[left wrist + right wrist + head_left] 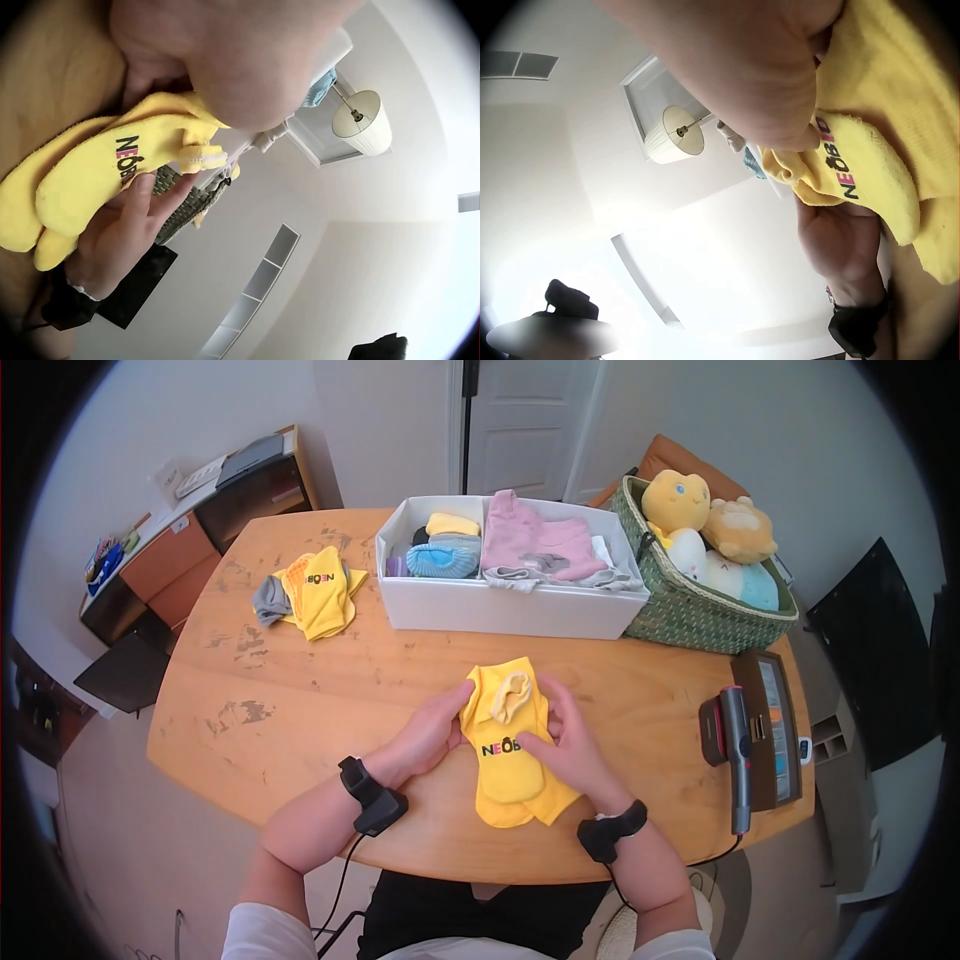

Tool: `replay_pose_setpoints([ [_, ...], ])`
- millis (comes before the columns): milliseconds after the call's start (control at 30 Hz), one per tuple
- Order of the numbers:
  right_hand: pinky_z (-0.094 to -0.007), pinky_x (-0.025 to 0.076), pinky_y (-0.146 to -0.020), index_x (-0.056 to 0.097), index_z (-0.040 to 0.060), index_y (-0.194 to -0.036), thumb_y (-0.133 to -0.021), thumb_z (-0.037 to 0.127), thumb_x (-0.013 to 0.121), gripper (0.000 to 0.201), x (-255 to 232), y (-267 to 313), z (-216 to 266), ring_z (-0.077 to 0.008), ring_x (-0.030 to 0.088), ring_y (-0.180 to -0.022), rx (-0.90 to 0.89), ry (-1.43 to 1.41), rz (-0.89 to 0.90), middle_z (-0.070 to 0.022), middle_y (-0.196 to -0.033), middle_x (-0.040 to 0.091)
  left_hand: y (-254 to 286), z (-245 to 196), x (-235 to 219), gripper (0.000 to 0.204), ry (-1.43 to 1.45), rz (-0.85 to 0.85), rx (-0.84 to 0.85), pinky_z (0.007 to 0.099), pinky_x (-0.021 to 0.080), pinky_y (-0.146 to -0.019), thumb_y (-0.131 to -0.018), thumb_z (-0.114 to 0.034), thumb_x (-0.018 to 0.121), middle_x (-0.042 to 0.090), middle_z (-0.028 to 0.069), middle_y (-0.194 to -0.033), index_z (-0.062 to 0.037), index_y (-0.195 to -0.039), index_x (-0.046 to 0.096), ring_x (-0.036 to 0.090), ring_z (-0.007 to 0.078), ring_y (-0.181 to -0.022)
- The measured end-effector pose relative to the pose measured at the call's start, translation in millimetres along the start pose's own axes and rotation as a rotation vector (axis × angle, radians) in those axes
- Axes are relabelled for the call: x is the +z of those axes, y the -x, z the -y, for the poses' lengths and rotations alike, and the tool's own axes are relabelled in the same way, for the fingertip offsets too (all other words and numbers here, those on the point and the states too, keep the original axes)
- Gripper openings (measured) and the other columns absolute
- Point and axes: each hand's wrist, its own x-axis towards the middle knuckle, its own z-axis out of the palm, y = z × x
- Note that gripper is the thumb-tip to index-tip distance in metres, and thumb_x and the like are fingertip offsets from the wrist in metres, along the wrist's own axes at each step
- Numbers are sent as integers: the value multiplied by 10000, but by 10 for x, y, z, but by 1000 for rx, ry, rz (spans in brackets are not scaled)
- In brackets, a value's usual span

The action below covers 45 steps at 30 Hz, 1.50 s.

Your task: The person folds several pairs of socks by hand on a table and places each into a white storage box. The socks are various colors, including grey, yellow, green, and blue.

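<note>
A pair of yellow socks (505, 780) with "NEOBIO" lettering lies stacked near the table's front edge, the cuff of the top one rolled over. My left hand (428, 732) grips the socks by their left edge near the cuff, thumb on top. From the right, my right hand (577, 752) pinches the other edge, its thumb lying across the lettering and its fingers partly under the fabric. In the left wrist view, the toes of the socks (71, 195) hang in layers. The right wrist view shows the bunched cuff (784, 166) beside my palm.
More yellow and grey socks (318, 595) lie in a pile at the table's left. A white divided box (500, 610) with folded clothes stands at the back, beside a green woven basket (700, 615) of plush toys. A corded styling tool (738, 760) and brown case (778, 730) sit at right.
</note>
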Motion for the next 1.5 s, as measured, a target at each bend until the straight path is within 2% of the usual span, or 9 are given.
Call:
replay_pose_setpoints([
  [400, -273, 436, -803, 597, 82, -998, -890, 36, 691, 150, -207, -95, -202, -145, 523, -929, -400, 270, 255, -31, -1067, 519, -30, 36, -50, 476, 25, -41, -12, 372, 484, -1102, -1134, -313, 454, 606, 143, -1419, 39, -1453, 495, 588, 247, -1319],
  [600, -258, 418, -803, 591, 102, -988, -888, 44, 677, 143, -202, -100, -266, -123, 507, -911, -150, 144, 210, -1, -1068, 516, 137, -36, -13, 433, -786, -357, 496, 411, 425, -1146, -995, -223, 719, 528, 157, -1440, -38, -1363, 585, 439, 330, -1457],
  [667, -241, 437, -781, 595, 98, -1037, -912, 44, 697, 171, -192, -95, -267, -92, 525, -893, -234, 248, 188, 13, -1047, 529, 259, -63, 99, 416, -1510, -12, 730, 453, 433, -1125, -933, -261, 785, 537, 220, -1413, -19, -1245, 655, 436, 378, -1439],
  [900, -263, 531, -864, 562, 43, -1183, -974, 38, 689, 245, -151, -77, -165, -100, 637, -1043, 17, -74, 194, -49, -1148, 641, 271, -239, 33, 296, -763, -267, 396, 352, 577, -852, -1024, -262, 693, 718, 89, -1051, -26, -1199, 658, 718, 216, -1050],
  [1033, -276, 537, -890, 560, 30, -1232, -976, 25, 673, 280, -153, -57, -117, -116, 652, -1064, 70, -15, 208, -64, -1131, 669, 298, -790, -203, 243, -490, -518, 801, 256, 559, -640, -1071, -215, 621, 705, 77, -1105, -16, -1208, 596, 716, 122, -858],
  [1167, -276, 537, -877, 553, 19, -1257, -982, 36, 663, 297, -145, -60, -115, -110, 653, -1036, 84, 48, 196, -65, -1106, 673, 213, -1113, -920, 269, -599, -878, 1189, 324, 568, -900, -1068, -201, 611, 701, 122, -1134, 13, -1230, 587, 700, 200, -1079],
  [1300, -274, 532, -939, 521, 14, -1299, -989, 0, 641, 333, -174, -53, -13, -135, 644, -1150, 185, 253, 221, -96, -1209, 667, 188, -1081, -1405, 434, -1286, -968, 701, 393, 429, -1126, -942, -173, 731, 623, 195, -1359, 2, -1324, 621, 554, 341, -1327],
  [1433, -254, 521, -936, 472, 9, -1414, -986, -11, 636, 459, -139, -42, -48, -122, 630, -1168, 128, 89, 187, -83, -1221, 638, 97, -919, -1167, 376, -1418, -1058, 995, 388, 488, -1045, -948, -196, 723, 646, 202, -1324, 0, -1265, 665, 627, 336, -1214],
  [1500, -253, 519, -939, 446, 7, -1463, -985, -16, 633, 514, -135, -27, -42, -123, 625, -1178, 121, 70, 185, -83, -1238, 625, 241, -890, -660, 342, -1289, -849, 691, 403, 535, -946, -967, -219, 700, 672, 212, -1238, 17, -1213, 692, 682, 319, -1081],
])
